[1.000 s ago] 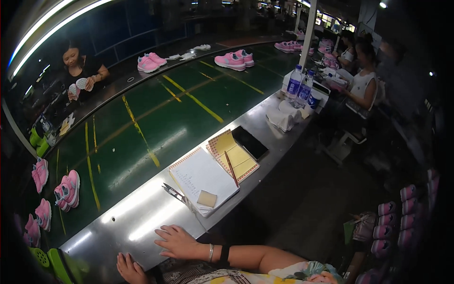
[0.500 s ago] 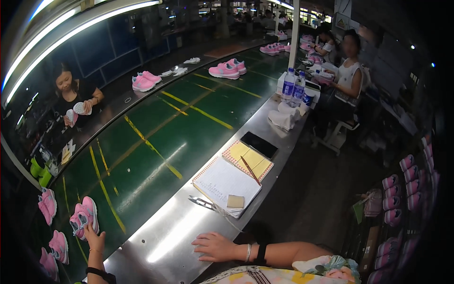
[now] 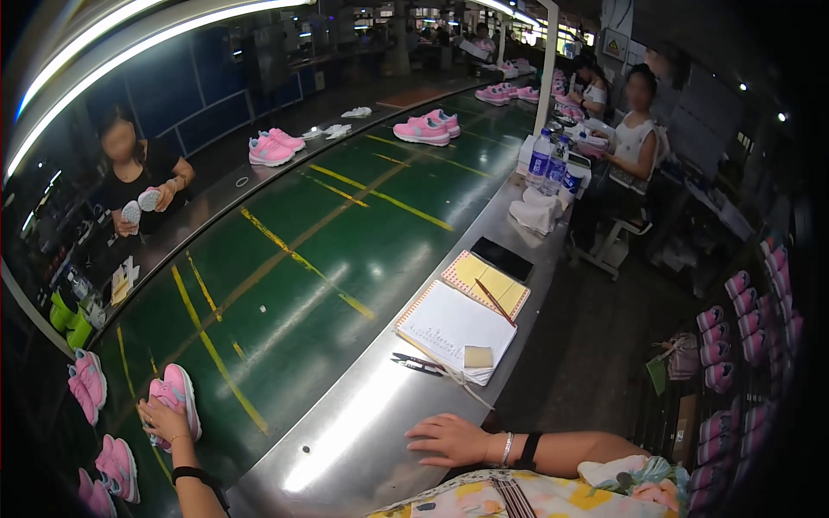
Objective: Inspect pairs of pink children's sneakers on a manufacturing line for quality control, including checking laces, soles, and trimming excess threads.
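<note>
At the lower left, my left hand (image 3: 166,421) is closed on a pair of pink sneakers (image 3: 180,390) with pale soles, on the green conveyor belt (image 3: 285,302). The hand hides part of the uppers. My right hand (image 3: 451,439) lies flat on the metal ledge (image 3: 345,432) with its fingers spread and holds nothing. Beyond it are a pair of thread snips (image 3: 418,363) and an open spiral notebook (image 3: 449,332), which carries a beige block (image 3: 478,356). A brown pen (image 3: 494,299) lies across a yellow pad (image 3: 488,281).
More pink sneakers (image 3: 117,466) sit left of my left hand, and another pair (image 3: 426,129) is farther up the belt. Across the belt a person (image 3: 142,177) holds shoes. Water bottles (image 3: 541,157) stand on the ledge's far end. At right is a rack of shoes (image 3: 717,352).
My left hand has closed farther over the sneakers, which look slightly turned. The person across the belt has raised their head. The whole view has shifted a little; my right hand stays on the ledge.
</note>
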`<state>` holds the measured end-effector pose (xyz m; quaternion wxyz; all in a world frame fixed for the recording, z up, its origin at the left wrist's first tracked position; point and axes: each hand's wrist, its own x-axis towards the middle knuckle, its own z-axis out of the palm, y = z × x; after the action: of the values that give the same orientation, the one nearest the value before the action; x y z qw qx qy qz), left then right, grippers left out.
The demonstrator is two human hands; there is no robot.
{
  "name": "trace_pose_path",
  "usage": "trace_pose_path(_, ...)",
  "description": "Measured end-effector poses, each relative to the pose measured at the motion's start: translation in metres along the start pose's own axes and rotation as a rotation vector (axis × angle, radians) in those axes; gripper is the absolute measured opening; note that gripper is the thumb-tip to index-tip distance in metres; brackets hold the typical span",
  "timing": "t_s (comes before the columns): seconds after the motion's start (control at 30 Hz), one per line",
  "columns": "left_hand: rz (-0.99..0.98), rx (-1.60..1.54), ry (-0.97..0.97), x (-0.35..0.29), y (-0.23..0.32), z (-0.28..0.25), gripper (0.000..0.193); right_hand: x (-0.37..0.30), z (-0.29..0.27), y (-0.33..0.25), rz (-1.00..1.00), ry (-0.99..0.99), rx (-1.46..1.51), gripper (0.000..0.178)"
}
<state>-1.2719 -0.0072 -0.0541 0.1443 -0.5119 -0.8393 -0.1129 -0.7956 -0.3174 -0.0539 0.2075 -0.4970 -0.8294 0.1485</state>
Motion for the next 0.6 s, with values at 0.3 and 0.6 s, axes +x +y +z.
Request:
trace_pose_path(0.3,0.010,-0.075,-0.325,-0.006,-0.032,-0.012,0.073,-0.002,-0.002,-0.002,0.021,0.003,0.008,0.035)
trace_pose_path(0.6,0.221,-0.079,-0.326,-0.026,-0.021,-0.039,0.057,-0.006,0.003,0.002,-0.029,0.040,0.038,0.036)
